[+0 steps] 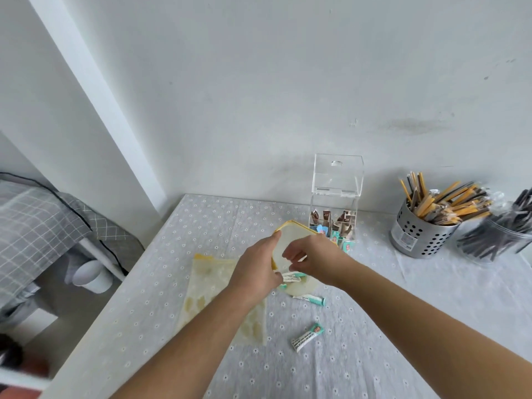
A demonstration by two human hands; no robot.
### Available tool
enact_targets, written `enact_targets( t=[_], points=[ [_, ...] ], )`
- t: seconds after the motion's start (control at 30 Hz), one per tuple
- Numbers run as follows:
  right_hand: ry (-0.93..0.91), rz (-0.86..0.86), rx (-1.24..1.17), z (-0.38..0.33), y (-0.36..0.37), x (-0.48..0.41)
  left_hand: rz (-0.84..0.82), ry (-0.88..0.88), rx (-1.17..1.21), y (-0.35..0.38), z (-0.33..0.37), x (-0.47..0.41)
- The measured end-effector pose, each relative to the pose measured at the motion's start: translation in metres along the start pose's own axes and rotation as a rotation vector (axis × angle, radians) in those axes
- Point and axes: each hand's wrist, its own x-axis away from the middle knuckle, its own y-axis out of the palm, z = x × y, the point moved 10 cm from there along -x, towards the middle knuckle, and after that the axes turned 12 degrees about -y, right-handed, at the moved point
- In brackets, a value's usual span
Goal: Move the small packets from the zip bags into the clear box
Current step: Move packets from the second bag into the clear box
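Observation:
My left hand (260, 266) holds up a yellow-rimmed zip bag (290, 240) by its left edge, mouth toward me. My right hand (312, 259) reaches into the bag's mouth, fingers pinched on a teal-and-white packet (292, 277) that sticks out at the bottom. Two more teal packets lie on the cloth: one (309, 299) just below the bag, one (307, 337) nearer to me. A second zip bag (207, 286) lies flat under my left forearm. The clear box (335, 194) stands at the back with its lid up, brown and teal packets inside.
A perforated metal cup (417, 233) full of yellow and brown sticks stands at the right, beside a clear jar (501, 237) of dark sticks. The table (172, 326) has a dotted grey cloth; its left edge drops toward a bed and a white cup (89, 276).

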Motion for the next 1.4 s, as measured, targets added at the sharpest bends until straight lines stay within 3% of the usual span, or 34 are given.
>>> enact_targets(
  t=[0.2,0.47,0.8,1.07,1.4],
  points=[
    [0.129,-0.357,0.298,0.047,0.068,-0.032,-0.043,0.060,0.053,0.009,-0.001,0.015],
    [0.159,-0.568,0.511,0.077,0.103,-0.050,-0.047,0.061,0.106,0.009,-0.012,0.010],
    [0.137,-0.572,0.537,0.084,0.106,-0.047,-0.061,0.052,0.124,0.016,-0.013,0.005],
    [0.227,-0.460,0.090,0.077,0.087,-0.044,-0.054,0.068,0.097,0.014,-0.011,0.003],
    [0.367,-0.216,-0.142,0.087,0.076,-0.045,-0.033,0.075,0.077,0.012,-0.012,0.004]
  ],
)
